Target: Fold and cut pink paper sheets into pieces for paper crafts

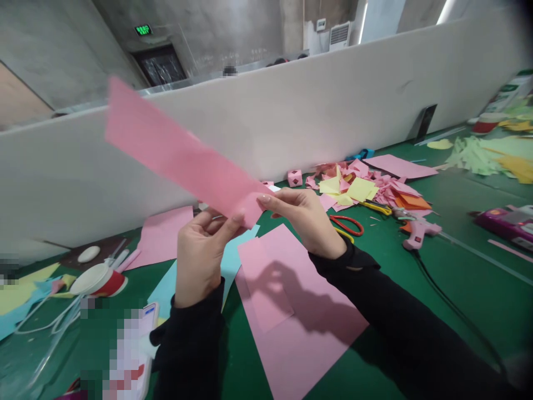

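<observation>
A long strip of pink paper (179, 153) is raised above the table, slanting up to the left with its far end a little blurred. Near its lower end, my left hand (204, 250) pinches the bottom edge between thumb and fingers. My right hand (302, 216) pinches the strip's right end, thumb on top. Below both hands lies a large pink sheet (308, 311) with a smaller pink paper piece (266, 283) on it; the shadow of my hands falls across them. Light blue paper (239, 253) shows partly behind my left wrist.
Pink and yellow scraps (353, 183) pile up at the back right, near red-handled scissors (347, 225) and a pink glue gun (418, 230) with a black cord. At left are a tipped paper cup (109, 280) and a phone (133, 355). A white partition (291, 116) borders the table.
</observation>
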A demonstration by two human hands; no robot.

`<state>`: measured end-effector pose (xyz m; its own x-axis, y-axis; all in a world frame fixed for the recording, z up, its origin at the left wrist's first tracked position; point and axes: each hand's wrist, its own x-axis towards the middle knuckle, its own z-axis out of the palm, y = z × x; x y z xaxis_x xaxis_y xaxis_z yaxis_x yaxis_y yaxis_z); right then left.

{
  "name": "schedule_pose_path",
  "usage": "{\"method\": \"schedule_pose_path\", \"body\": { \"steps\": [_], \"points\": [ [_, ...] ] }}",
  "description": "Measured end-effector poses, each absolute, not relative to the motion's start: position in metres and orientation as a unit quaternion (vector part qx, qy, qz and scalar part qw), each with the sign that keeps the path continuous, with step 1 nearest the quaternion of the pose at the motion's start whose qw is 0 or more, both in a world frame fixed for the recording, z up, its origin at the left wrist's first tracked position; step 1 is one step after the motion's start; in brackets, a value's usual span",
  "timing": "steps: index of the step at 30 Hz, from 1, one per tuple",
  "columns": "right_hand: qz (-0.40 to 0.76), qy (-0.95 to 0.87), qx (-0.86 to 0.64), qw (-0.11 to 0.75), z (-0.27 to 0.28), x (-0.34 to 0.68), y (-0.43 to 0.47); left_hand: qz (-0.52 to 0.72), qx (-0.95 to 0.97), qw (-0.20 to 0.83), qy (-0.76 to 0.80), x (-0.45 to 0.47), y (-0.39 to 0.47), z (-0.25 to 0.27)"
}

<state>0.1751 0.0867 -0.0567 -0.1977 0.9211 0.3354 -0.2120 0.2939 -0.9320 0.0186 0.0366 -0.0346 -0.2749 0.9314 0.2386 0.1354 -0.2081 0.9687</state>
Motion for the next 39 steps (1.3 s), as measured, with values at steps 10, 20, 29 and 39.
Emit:
{"method": "schedule_pose_path", "body": {
  "steps": [10, 20, 29, 39],
  "points": [
    [0.525, -0.542, -0.317, 0.574, -0.057, 0.175, 0.089, 0.582, 0.497, 0.359, 0.534, 0.022, 0.038, -0.037],
    [0.494, -0.502, -0.313, 0.638, -0.069, 0.163, 0.091, 0.605, 0.509, 0.356, 0.497, 0.040, 0.041, -0.049],
    [0.642, -0.477, -0.246, 0.547, -0.065, 0.169, 0.093, 0.593, 0.512, 0.358, 0.508, 0.030, 0.035, -0.039],
    [0.633, -0.561, -0.222, 0.486, -0.057, 0.189, 0.097, 0.437, 0.611, 0.368, 0.549, 0.012, 0.025, -0.039]
  ]
}}
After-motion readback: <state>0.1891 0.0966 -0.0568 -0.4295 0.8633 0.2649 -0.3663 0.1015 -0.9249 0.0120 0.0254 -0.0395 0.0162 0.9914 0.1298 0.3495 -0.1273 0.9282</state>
